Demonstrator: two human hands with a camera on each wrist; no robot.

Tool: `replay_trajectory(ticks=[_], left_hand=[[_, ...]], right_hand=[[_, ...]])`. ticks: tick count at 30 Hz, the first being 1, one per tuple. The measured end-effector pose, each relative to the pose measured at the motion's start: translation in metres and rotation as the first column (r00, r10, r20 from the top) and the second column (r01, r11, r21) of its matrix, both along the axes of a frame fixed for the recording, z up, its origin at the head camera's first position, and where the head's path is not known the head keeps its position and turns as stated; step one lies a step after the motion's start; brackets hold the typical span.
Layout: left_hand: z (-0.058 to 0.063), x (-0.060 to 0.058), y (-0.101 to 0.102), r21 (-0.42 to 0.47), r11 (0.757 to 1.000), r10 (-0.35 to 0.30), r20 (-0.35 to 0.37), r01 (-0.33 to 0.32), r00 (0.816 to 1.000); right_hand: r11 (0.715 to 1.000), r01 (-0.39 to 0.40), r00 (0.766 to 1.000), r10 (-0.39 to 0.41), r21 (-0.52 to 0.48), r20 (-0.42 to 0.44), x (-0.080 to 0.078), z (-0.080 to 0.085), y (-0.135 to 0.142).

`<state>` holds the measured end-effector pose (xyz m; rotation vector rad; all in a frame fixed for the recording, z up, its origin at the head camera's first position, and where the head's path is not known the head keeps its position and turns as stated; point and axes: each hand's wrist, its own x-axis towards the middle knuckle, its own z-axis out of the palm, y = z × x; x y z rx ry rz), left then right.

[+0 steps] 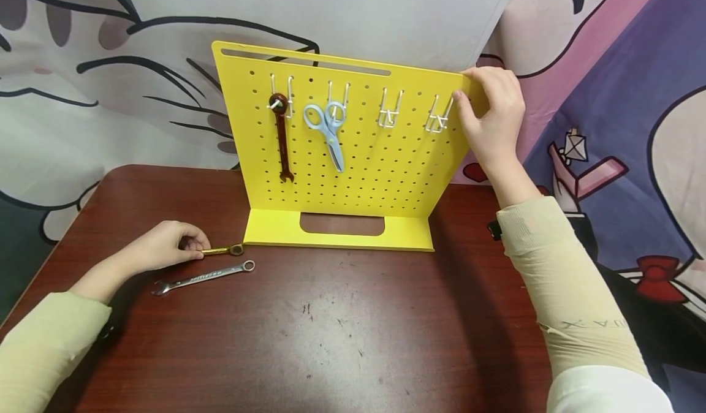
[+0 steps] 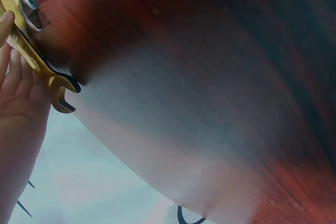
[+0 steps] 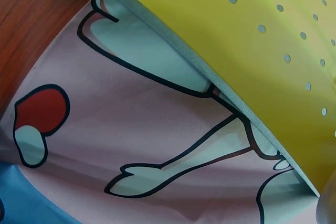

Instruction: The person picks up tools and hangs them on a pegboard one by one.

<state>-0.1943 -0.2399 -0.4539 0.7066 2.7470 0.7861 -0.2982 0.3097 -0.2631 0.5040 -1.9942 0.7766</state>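
White cloth (image 1: 607, 391) around the right upper arm lies nearest the head camera, and a pale yellow sleeve (image 1: 570, 278) runs on from it to the wrist. At the end of that arm the right hand (image 1: 496, 113) grips the top right corner of a yellow board (image 1: 239, 113), its thumb against the front face. The board stands upright on its own flat base at the back of a dark red-brown table (image 1: 331, 339). Left of the base, the left hand (image 1: 162, 247) pinches a gold wrench (image 1: 217, 251) by its shaft. The wrench's ring end is just beside the base's front left corner, and its forked end shows past the fingers in the left wrist view; whether it touches the table I cannot tell. A silver wrench (image 1: 206, 277) lies on the table just beside it, on the side nearer the person. On the board, a brown wrench (image 1: 282, 143) hangs by its ring end, forked end down. Light blue scissors (image 1: 333, 138) hang beside it, blades downward, with two white hooks (image 1: 388, 119) farther right. Cartoon-printed fabric (image 1: 353, 8) hangs behind everything.
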Motion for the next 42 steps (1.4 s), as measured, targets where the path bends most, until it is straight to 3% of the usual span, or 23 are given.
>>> replay_trajectory(ticks=[17,22,26,29,32,36,42], left_hand=[[0.012,0.003,0.013,-0.026,0.999,-0.029,-0.036,0.028,0.999],[0.014,0.003,0.022,0.013,1.0,-0.011,-0.148,0.013,0.989],[0.014,0.004,0.032,0.063,0.998,0.013,-0.278,0.005,0.961],[0.015,0.004,0.04,0.11,0.994,0.048,-0.329,-0.012,0.943],[0.017,0.003,0.049,0.169,0.985,0.089,-0.317,-0.036,0.944],[0.021,0.001,0.063,0.262,0.962,0.146,-0.244,-0.08,0.959],[0.027,-0.002,0.083,0.412,0.897,0.219,-0.1,-0.16,0.971]], right_hand=[[1.0,-0.008,1.0,0.008,0.001,-0.012,0.0,0.002,0.0],[1.0,-0.014,1.0,0.014,0.001,-0.015,0.0,0.003,-0.001],[1.0,-0.01,1.0,0.01,0.008,-0.012,0.0,0.003,-0.001],[1.0,-0.009,1.0,0.009,0.011,-0.012,0.0,0.003,-0.001],[1.0,-0.01,1.0,0.011,0.012,-0.013,0.0,0.003,0.0],[1.0,-0.009,1.0,0.009,0.014,-0.01,0.0,0.003,0.0],[1.0,-0.002,1.0,0.002,0.014,0.003,0.002,0.001,0.001]])
